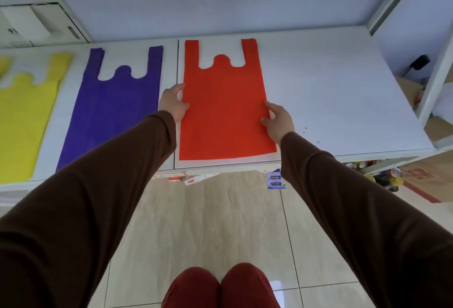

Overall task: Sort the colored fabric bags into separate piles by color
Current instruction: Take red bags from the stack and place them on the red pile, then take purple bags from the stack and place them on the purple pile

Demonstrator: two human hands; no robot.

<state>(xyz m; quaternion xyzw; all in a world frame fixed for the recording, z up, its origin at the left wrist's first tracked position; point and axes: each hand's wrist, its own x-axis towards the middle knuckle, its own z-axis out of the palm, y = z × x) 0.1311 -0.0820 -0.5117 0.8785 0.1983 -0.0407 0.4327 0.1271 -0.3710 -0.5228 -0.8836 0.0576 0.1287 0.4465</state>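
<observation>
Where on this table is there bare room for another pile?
Right of the orange bag, the white table lies bare to its right edge. Leftward, purple bag and yellow bag leave only narrow strips between.

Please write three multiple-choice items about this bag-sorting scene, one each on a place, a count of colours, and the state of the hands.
1. Where does the purple bag lie?
A. Between the yellow bag and the orange bag
B. To the right of the orange bag
C. On the floor

2. How many bag colours show on the table?
A. Two
B. Three
C. Five

3. What are the hands doing?
A. Both hang idle, away from the table
B. Each is at a side edge of the orange bag
C. Both lift the yellow bag

Answers:
1. A, since purple lies flat between yellow on its left and orange on its right.
2. B, since only yellow, purple and orange are visible.
3. B, since the left hand is at the orange bag's left edge and the right hand at its right edge.
</observation>
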